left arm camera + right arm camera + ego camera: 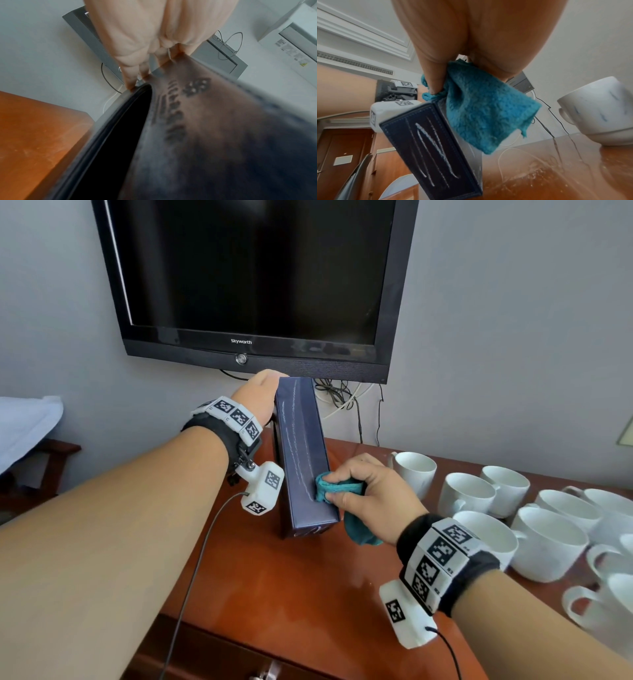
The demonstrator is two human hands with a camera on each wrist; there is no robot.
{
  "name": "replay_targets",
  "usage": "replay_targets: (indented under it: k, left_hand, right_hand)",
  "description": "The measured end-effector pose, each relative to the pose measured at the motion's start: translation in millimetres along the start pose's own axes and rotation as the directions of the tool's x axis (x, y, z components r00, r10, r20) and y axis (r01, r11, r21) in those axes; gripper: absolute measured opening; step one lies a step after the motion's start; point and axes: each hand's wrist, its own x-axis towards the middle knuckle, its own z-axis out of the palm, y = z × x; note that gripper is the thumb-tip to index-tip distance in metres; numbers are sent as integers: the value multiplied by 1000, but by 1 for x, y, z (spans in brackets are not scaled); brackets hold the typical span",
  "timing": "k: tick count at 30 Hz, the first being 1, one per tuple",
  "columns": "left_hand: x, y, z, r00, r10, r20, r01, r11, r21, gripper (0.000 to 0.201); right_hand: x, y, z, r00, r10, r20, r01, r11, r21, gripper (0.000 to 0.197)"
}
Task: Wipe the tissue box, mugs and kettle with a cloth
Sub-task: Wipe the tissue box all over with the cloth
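A dark navy tissue box point(301, 453) stands on its side, tilted up off the brown table point(308, 583). My left hand point(257, 395) grips the box's far upper end; its fingers point(135, 70) curl over the rim beside the dark opening point(123, 135). My right hand point(370, 494) holds a bunched teal cloth point(339, 489) against the box's upward face near its lower end. White streaks run along that face. The cloth point(481, 108) hangs over the stitched box point(433, 151). Several white mugs point(466, 498) stand to the right. No kettle is in view.
A black wall television point(253, 278) hangs just behind the box, with cables point(342, 402) below it. One mug point(599, 113) stands close to my right hand. The table's front edge and a drawer knob point(267, 672) are below. A chair with white cloth point(27, 422) stands at left.
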Motion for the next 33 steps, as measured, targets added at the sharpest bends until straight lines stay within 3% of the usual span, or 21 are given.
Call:
replay_targets:
  k: [2,10,15,21,26,33]
  left_hand:
    - [7,-4,-1,998,36,-48,-31,995,93,37]
    - [14,-3,-6,998,20,-66,-13,994,109,36]
    - [12,0,-9,999,-31,-9,30,999,-38,29]
    - [0,19,-9,997,49,57,-42,991,-125,21]
    - [-19,30,-20,989,110,97,-98,988,-121,31]
    - [-46,39,-37,964,231,133,-215,969,-123,29]
  right_hand:
    - [0,0,0,1000,9,10,-9,1000,2,38]
    - [-12,0,-3,997,48,60,-50,998,30,36]
    - [-23,-2,-5,994,52,101,-56,998,40,31]
    - [-15,-18,-1,984,-53,169,75,989,-126,25]
    - [9,-35,-2,985,-148,89,168,942,-292,22]
    - [61,-62,-14,974,-213,-77,178,930,-322,22]
